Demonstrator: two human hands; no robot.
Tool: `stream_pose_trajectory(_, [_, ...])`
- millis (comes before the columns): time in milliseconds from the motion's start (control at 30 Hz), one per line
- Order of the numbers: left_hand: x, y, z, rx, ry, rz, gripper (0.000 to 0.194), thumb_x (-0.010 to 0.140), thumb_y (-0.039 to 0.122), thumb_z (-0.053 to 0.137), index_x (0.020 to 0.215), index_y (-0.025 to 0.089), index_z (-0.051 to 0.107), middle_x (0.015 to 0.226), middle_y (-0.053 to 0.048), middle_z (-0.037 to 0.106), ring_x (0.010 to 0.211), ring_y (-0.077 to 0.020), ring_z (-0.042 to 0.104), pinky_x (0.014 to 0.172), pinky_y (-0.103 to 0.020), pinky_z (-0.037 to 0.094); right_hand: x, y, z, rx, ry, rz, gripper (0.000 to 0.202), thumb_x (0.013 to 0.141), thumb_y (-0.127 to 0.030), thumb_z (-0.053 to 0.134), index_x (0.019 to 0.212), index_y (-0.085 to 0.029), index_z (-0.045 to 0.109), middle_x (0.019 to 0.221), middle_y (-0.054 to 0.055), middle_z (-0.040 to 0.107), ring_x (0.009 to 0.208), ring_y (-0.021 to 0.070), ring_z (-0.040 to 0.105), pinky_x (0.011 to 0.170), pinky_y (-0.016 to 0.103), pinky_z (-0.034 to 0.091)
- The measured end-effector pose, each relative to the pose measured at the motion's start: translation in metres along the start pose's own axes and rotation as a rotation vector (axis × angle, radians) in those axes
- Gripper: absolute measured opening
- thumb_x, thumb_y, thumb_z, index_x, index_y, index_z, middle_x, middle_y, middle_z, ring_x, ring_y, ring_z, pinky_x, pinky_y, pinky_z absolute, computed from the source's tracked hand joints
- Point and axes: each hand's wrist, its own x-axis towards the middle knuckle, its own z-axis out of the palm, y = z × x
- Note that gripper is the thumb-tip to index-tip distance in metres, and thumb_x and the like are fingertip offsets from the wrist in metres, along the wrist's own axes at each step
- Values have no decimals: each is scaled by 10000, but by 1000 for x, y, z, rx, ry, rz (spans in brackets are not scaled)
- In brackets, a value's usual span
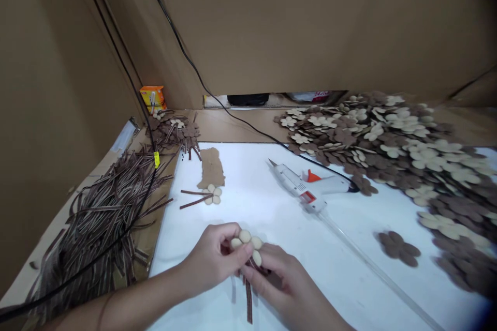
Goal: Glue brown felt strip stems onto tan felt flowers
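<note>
Between my two hands, low in the middle of the head view, is a cream felt flower (245, 236) with rounded petals. My left hand (217, 253) pinches it, the thumb lying across its face. The fingers of my right hand (277, 274) are closed at its lower right edge, around a brown stitched ribbon (249, 302) that hangs down below the flower. Where ribbon and flower meet is partly hidden by my fingers. Beyond my left hand, a second cream flower (212, 195) with two ribbon tails lies on the white board (248, 181).
A glue gun (298, 186) with a long clear glue stick (376, 269) lies to the right. Brown and cream felt flowers (388, 139) are heaped at the back right. Cut ribbons (112, 212) pile up at the left, crossed by a black cable (182, 46). A brown cardboard scrap (212, 166) lies ahead.
</note>
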Motion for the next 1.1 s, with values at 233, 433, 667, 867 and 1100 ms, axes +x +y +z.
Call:
stream_pose_trajectory(233, [2,1,-4,-44,66,-7,332,761,438,591,676,138,479,518,29,524,430,-63,487,443,-180,414,0,-3,-1,-10,21,61,328,846,-357,465,575,-181,521,577,7,499,591,144,468,581,258,357])
stream_pose_trajectory(433, [0,2,-4,-65,84,-1,330,778,434,575,673,133,491,508,17,551,451,-79,530,456,-182,421,-1,-4,-1,-19,36,67,357,834,-424,476,592,-180,573,586,19,522,588,155,475,574,260,369])
stream_pose_trajectory(667, [1,2,-2,-99,108,-5,325,786,430,566,682,131,490,518,17,558,454,-73,529,459,-180,418,-2,-2,0,-70,35,60,373,841,-421,467,576,-174,555,586,12,518,598,147,486,603,252,386])
stream_pose_trajectory(867, [2,0,-2,-124,170,-2,335,782,440,567,674,139,467,501,21,558,419,-67,528,422,-161,390,-5,0,-3,-49,-29,61,370,856,-405,445,596,-172,567,639,26,555,665,158,519,644,258,384])
stream_pose_trajectory(1100, [8,-1,-4,-149,233,34,335,803,463,529,710,147,464,530,18,582,409,-82,573,386,-144,372,-7,-1,-13,102,13,169,419,882,-443,363,641,-179,580,646,10,549,654,151,502,648,253,363])
